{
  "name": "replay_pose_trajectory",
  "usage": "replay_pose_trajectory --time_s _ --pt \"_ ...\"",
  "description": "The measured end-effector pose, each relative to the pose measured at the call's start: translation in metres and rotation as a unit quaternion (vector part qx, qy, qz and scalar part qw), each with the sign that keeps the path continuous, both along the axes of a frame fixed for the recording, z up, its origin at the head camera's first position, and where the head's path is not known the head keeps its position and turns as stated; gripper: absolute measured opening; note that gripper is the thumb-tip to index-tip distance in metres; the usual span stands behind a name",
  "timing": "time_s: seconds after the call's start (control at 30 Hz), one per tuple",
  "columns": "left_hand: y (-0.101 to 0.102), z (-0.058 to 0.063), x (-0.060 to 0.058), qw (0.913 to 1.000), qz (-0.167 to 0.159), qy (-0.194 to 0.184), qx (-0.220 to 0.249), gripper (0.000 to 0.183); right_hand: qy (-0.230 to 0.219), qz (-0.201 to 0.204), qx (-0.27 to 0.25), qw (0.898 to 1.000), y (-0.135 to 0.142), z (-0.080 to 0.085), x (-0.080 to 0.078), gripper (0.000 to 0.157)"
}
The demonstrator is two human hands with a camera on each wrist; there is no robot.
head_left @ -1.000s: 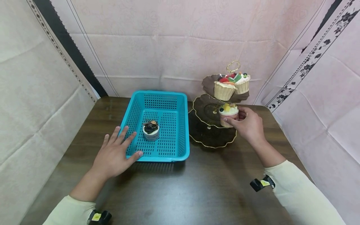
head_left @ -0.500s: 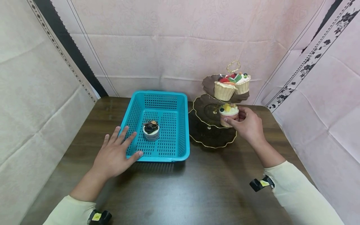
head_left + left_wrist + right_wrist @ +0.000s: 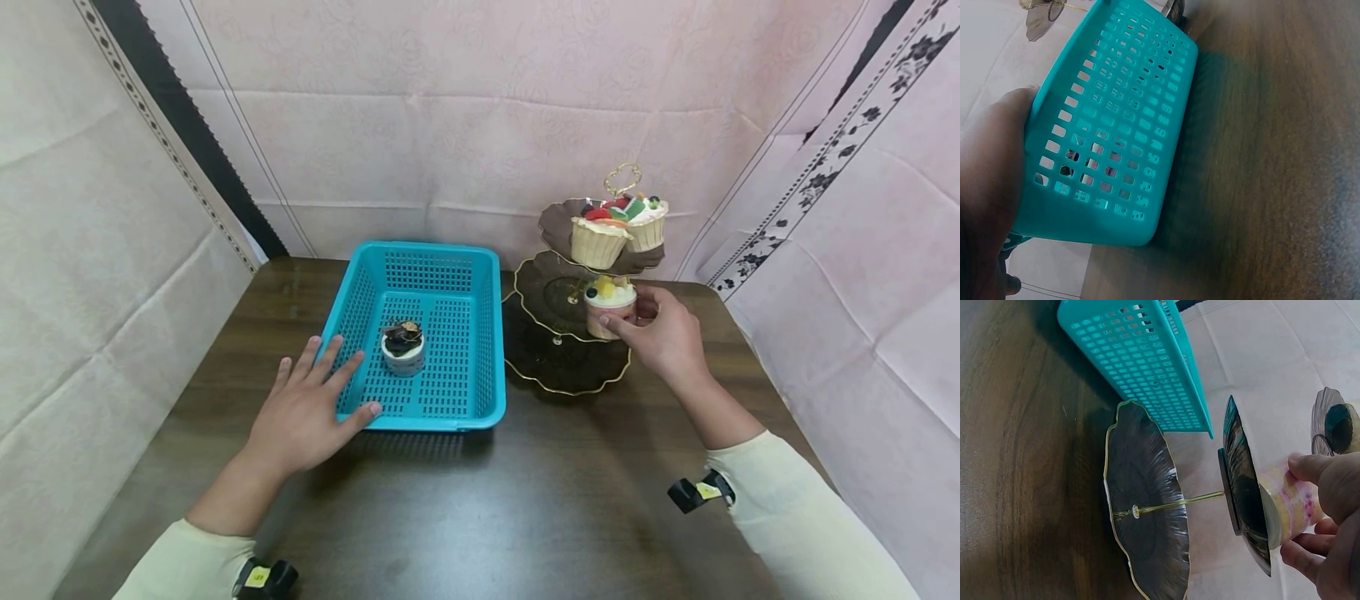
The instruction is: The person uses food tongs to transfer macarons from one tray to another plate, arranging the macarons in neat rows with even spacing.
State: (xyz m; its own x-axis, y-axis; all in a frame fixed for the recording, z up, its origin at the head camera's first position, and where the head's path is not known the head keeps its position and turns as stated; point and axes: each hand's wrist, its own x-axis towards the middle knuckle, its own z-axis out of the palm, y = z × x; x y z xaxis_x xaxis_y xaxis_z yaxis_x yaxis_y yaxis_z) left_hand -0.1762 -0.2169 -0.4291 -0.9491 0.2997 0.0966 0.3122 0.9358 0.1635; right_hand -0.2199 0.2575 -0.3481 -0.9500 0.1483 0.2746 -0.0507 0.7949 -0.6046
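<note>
One blue perforated basket [image 3: 450, 424], containing one dark-topped cup dessert [image 3: 403, 352], upright. Left hand [image 3: 303, 418]: fingers straight and spread, touching the basket's near left corner. One three-tier gold-edged stand [image 3: 551, 367]: on the top tier, two fruit-topped cupcakes [image 3: 596, 243]; on the middle tier, one pink cup dessert [image 3: 609, 310], upright, pinched between right hand's [image 3: 663, 332] thumb and fingers.

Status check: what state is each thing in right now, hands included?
Dark-topped cup: upright, in the blue basket
Blue basket: right side up
Tiered stand: upright
Two cupcakes: on its top tier
Yellow-topped cup: upright, at the middle tier
Right hand: pinching the yellow-topped cup
Left hand: spread, at the basket
</note>
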Motion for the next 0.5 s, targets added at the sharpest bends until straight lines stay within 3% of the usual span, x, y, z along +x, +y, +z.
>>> replay_pose_trajectory --time_s 0.5 --pt "0.0006 0.0006 0.0001 1.0 -0.001 0.0 -0.003 0.094 -0.002 -0.001 -0.006 1.0 -0.0004 -0.0019 0.0009 0.073"
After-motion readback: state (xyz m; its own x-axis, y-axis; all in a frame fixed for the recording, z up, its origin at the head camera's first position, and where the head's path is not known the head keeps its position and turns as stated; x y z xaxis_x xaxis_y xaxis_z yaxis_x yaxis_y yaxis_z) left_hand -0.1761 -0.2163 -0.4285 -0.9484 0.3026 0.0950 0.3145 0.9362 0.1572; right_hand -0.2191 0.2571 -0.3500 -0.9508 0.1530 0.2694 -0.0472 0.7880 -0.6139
